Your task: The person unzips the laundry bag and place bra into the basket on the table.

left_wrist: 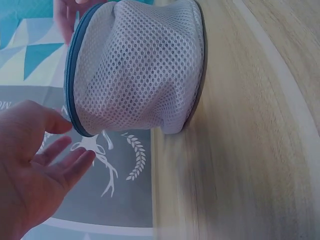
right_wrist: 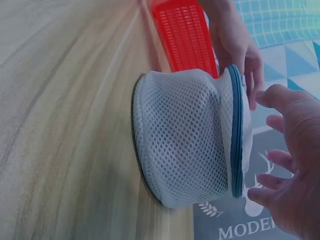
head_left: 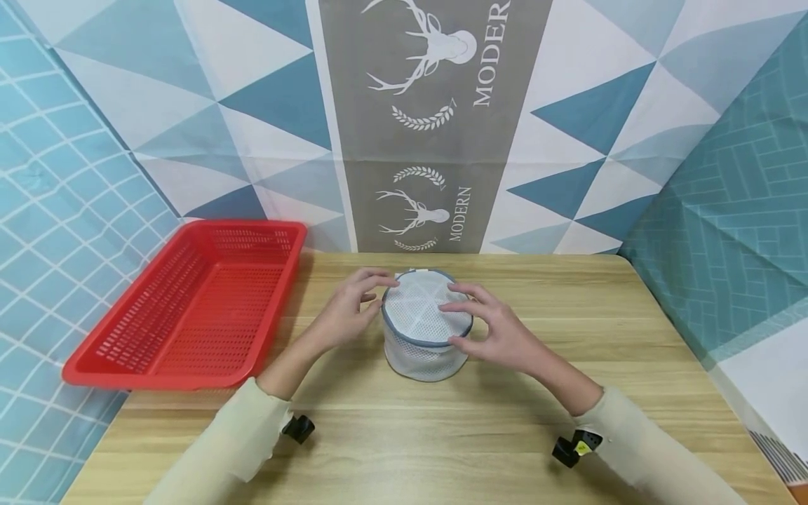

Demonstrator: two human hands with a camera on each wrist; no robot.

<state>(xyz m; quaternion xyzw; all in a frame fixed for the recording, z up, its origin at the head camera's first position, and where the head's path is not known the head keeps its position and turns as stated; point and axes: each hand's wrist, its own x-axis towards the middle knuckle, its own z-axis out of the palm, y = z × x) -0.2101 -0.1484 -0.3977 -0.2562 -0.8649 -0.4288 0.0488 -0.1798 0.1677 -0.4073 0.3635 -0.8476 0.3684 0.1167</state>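
Note:
A round white mesh laundry bag [head_left: 424, 359] stands upright on the wooden table, a blue-grey zipper running round its top rim. Its side mesh [left_wrist: 145, 65] looks slightly creased in the left wrist view. My left hand [head_left: 349, 312] is at the bag's left edge, fingers loosely bent, with the fingertips by the rim. On the other side, my right hand [head_left: 501, 335] spreads its fingers over the right part of the lid and rim. Neither hand grips the bag; whether any fingertip touches it, I cannot tell.
A red plastic basket [head_left: 284, 308] with slotted walls sits at the table's left side. Behind the wooden table [head_left: 391, 442] rises a patterned wall covering [head_left: 271, 105] with deer prints. Blue tiled sheets flank both sides. Small black devices [head_left: 299, 428] are strapped at the wrists.

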